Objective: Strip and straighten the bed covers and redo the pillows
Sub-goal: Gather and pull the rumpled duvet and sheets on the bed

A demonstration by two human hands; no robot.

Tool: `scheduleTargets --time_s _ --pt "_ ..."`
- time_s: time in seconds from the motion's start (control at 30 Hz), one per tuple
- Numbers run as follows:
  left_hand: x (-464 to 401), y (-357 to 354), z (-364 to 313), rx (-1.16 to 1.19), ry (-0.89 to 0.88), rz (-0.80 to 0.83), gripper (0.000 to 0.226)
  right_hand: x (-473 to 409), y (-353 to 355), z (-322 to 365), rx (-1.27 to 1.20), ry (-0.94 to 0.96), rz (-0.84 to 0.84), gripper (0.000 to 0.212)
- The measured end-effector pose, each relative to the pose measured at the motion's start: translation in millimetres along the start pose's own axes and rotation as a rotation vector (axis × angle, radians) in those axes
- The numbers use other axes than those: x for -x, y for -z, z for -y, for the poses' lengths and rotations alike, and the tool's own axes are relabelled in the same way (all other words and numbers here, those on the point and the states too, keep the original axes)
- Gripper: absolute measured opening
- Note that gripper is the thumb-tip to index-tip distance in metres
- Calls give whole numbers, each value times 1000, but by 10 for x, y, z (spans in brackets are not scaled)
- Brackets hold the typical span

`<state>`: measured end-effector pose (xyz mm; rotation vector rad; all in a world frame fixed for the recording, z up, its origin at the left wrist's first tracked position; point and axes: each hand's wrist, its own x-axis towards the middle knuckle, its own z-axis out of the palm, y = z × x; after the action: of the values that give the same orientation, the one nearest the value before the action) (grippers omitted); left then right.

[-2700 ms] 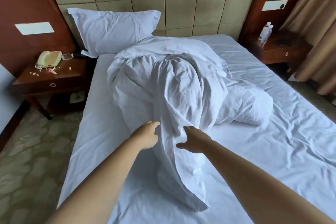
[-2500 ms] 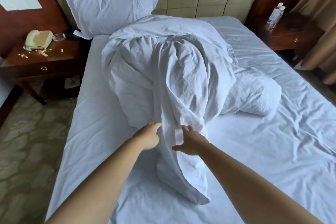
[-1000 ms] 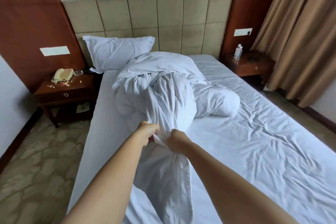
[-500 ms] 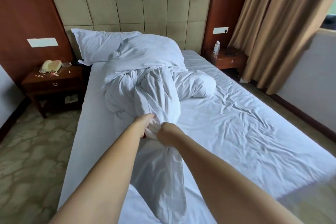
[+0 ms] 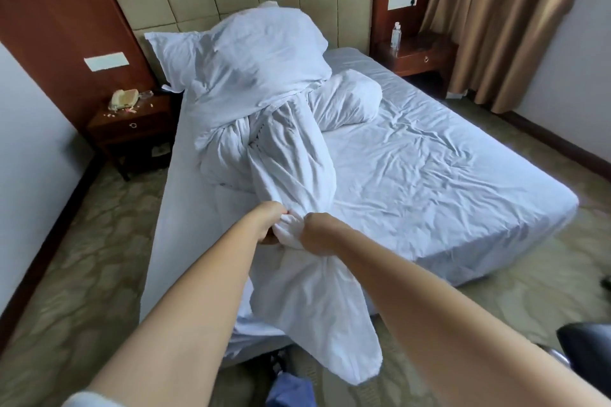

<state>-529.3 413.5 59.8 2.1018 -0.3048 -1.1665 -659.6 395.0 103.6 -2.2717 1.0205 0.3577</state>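
I count 2 pillows (image 5: 344, 102), 1 duvet (image 5: 291, 168), 2 nightstands (image 5: 132, 125). My left hand (image 5: 269, 223) and right hand (image 5: 319, 233) are both clenched on the duvet's bunched end, side by side, over the bed's foot corner. White cotton, creased, twisted ropelike; its tail hangs off the mattress; fitted sheet (image 5: 429, 182) wrinkled.

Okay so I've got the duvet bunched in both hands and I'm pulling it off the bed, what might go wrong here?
The duvet is tangled round the pillow it has lifted near the headboard; pulling on may drag the pillow off the bed. The duvet's loose end already hangs toward the carpet and may drag on it. Both hands, left hand and right hand, grip one bunch, so it may come twisted.
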Motion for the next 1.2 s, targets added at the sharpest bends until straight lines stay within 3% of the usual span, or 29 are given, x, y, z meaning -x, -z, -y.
scheduleTargets --time_s 0.1,0.23,0.43,0.57,0.7,0.8,1.0,1.2 --pt "232 -146 200 9 83 2 26 334 -65 -148 27 29 19 34" --pt "345 -109 423 37 105 27 17 157 -404 -338 114 75 -11 37" --pt "184 -4 646 -107 74 62 14 -137 -571 -597 289 76 -115 79" --pt "-31 165 645 -128 49 67 12 -391 -449 -562 317 46 -93 90" --pt "-332 441 425 -129 -25 70 23 -762 -262 -368 322 30 -114 89" --pt "-621 690 171 -159 -112 15 12 -1086 -97 -153 349 37 -125 88" --pt "-1265 1130 -300 -263 -291 -63 13 -1794 173 240 356 51 -166 85" --pt "-1760 1213 -602 -356 -318 -67 25 -2262 363 298 356 60 -155 84"
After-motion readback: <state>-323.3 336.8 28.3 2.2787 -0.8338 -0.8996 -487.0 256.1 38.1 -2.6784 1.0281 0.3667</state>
